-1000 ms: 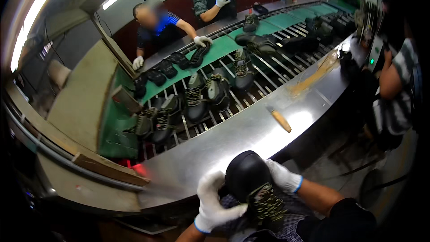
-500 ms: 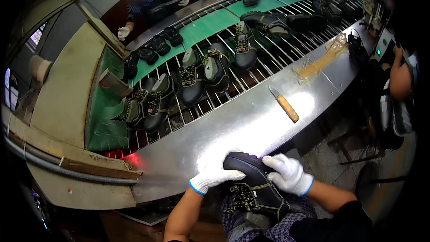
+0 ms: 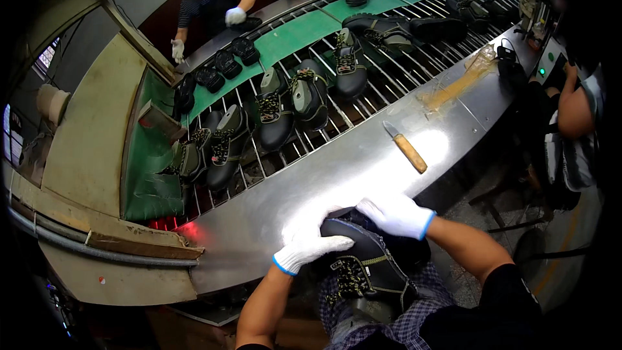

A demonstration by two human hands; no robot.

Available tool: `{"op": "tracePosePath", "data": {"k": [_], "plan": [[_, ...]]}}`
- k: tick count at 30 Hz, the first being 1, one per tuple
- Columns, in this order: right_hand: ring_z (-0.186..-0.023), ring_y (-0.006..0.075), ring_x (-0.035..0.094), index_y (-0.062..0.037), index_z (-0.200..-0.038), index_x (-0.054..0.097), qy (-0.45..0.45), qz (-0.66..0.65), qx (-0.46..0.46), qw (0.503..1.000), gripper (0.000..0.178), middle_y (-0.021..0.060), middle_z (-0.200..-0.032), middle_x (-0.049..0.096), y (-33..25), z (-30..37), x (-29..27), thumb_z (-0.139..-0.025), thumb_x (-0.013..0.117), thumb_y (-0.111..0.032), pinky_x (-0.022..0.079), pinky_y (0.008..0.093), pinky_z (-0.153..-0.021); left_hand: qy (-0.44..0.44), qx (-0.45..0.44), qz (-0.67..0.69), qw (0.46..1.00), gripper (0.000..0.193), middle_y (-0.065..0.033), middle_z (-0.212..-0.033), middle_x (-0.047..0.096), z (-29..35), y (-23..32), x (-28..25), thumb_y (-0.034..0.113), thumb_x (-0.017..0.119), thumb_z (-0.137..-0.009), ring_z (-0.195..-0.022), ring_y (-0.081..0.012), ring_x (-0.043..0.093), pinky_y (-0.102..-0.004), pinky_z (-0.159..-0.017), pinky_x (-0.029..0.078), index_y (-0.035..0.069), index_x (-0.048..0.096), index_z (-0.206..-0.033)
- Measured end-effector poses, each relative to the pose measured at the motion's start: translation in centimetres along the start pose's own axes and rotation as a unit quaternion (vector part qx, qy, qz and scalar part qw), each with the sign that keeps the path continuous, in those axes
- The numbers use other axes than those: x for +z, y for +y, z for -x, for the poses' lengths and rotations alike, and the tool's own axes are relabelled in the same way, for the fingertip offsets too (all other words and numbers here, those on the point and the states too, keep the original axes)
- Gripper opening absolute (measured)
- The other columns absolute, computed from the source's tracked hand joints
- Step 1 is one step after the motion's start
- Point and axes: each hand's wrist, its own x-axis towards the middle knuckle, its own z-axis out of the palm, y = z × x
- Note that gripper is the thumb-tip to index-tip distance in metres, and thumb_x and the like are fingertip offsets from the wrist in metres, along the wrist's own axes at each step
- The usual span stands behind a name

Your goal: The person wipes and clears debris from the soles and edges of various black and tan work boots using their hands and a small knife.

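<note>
Left hand (image 3: 310, 246) grips the black lace-up shoe (image 3: 370, 267), right hand (image 3: 396, 215) the apparent sole (image 3: 411, 250) beside that grip; fitting likely needs alignment.

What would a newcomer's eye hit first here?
Probably the black shoe at lower centre, with the white-gloved left hand on its toe and the right hand just beyond, against bright glare on the bench. Next, the wooden-handled knife lying on the bench, right of centre. Beyond the bench, dark shoes line up near a green belt.
</note>
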Motion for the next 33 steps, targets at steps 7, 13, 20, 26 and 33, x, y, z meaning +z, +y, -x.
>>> {"op": "tracePosePath", "data": {"k": [7,13,20,26,33], "plan": [[-0.097,0.04,0.076,-0.0052,-0.141,0.06,0.003,0.026,0.088,0.996,0.041,0.0243,-0.109,0.075,-7.6,5.7,-3.5,-0.108,0.058,-0.029,0.062,0.0468,-0.087,0.022,0.015,-0.026,0.999,0.066,-0.0105,-0.13,0.072,1.0,0.4,0.1,0.026,0.091,-0.085,-0.12,-0.0216,0.067,-0.0371,-0.108,0.052,0.004,0.065,-0.14],[-0.099,0.0442,0.071,0.0152,-0.149,0.043,0.163,0.066,0.031,0.984,0.087,0.0313,-0.111,0.068,-8.7,10.5,2.0,-0.096,0.075,-0.046,0.061,0.0479,-0.089,0.056,0.147,-0.368,0.916,0.023,-0.0156,-0.108,0.077,-0.4,4.2,1.4,0.021,0.072,-0.096,-0.102,-0.0328,0.074,-0.0405,-0.094,0.058,0.005,0.076,-0.113],[-0.069,0.0361,0.072,0.0017,-0.151,0.049,0.113,0.075,-0.064,0.989,0.062,0.0164,-0.083,0.072,-2.7,7.3,0.9,-0.1,0.07,-0.027,0.06,0.0428,-0.063,0.093,0.165,-0.43,0.883,0.024,-0.0133,-0.078,0.073,-0.9,5.2,4.2,0.031,0.074,-0.096,-0.076,-0.0336,0.072,-0.043,-0.07,0.057,0.009,0.079,-0.087],[-0.069,0.0353,0.073,0.0137,-0.153,0.036,-0.041,0.086,-0.018,0.995,0.076,0.0194,-0.084,0.071,-7.3,8.8,-1.4,-0.095,0.071,-0.021,0.06,0.0429,-0.059,0.106,0.131,-0.452,0.876,0.031,-0.0121,-0.073,0.072,-0.7,5.3,4.2,0.038,0.082,-0.091,-0.07,-0.0318,0.071,-0.0419,-0.067,0.056,0.009,0.077,-0.08],[-0.075,0.0332,0.072,0.0163,-0.148,0.041,-0.081,0.117,-0.103,0.985,0.075,0.0197,-0.086,0.069,-7.0,9.9,-2.4,-0.083,0.071,-0.007,0.06,0.0438,-0.067,0.081,0.146,-0.425,0.89,0.029,-0.0075,-0.078,0.076,-0.2,5.2,3.7,0.037,0.09,-0.082,-0.073,-0.0292,0.073,-0.0398,-0.072,0.057,0.011,0.076,-0.082]]}}
